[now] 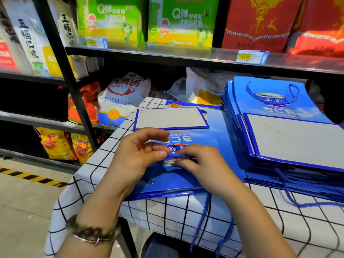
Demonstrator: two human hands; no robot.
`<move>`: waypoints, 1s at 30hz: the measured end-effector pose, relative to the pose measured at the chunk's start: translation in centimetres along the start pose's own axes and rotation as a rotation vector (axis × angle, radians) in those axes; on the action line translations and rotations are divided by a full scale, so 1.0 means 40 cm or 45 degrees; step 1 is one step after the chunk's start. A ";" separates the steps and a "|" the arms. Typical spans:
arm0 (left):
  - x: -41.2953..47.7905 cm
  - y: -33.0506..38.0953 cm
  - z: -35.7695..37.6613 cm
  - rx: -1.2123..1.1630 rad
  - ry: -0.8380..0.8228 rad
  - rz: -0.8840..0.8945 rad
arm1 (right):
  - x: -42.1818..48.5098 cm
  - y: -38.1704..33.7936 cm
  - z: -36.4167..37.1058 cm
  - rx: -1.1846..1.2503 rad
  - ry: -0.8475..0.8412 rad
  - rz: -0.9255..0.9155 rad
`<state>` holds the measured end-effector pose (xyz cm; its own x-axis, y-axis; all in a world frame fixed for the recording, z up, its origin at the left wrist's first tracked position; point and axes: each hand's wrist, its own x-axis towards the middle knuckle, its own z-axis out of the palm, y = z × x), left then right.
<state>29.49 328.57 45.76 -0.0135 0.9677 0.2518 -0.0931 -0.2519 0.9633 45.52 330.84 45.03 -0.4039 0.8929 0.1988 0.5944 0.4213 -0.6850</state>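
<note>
Both hands (137,157) (202,164) pinch cord (177,156); checked tablecloth (167,213), shelves (167,55) behind.

Black metal shelves (167,53) carry green boxes (180,25), red bags (260,21) and flour sacks (121,101), with yellow price tags (252,56) on the edge, above a pale tiled floor (22,202) with a yellow-black stripe (31,176), beside a surface under a white grid cloth (158,220).

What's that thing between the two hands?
A twisted blue cord, stretched from the left hand to the right hand, above the flat blue bag. The head view shows it.
</note>
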 end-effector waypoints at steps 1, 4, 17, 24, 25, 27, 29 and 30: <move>0.005 -0.002 -0.003 0.068 0.059 0.005 | -0.001 0.007 -0.010 0.026 0.059 0.026; 0.015 -0.004 0.001 0.334 0.195 0.020 | -0.002 0.016 -0.039 0.108 0.149 0.106; -0.009 -0.015 0.138 1.245 -0.196 -0.008 | 0.038 -0.061 -0.100 0.575 0.189 0.253; 0.019 -0.016 0.131 0.686 -0.002 -0.111 | -0.005 0.002 -0.115 0.417 0.315 0.292; 0.021 -0.015 0.134 0.601 0.008 -0.144 | -0.018 0.010 -0.113 0.393 0.266 0.289; 0.024 -0.017 0.142 0.509 0.004 -0.174 | -0.039 0.021 -0.105 0.344 0.170 0.273; 0.025 -0.020 0.156 0.444 -0.013 -0.205 | -0.051 0.030 -0.097 0.314 0.162 0.254; 0.023 -0.021 0.163 0.397 -0.017 -0.222 | -0.055 0.033 -0.095 0.308 0.190 0.250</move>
<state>36.03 329.59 45.79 -0.0107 0.9967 0.0804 0.2154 -0.0762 0.9735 49.84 330.05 46.36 -0.1814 0.9741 0.1352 0.4610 0.2056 -0.8632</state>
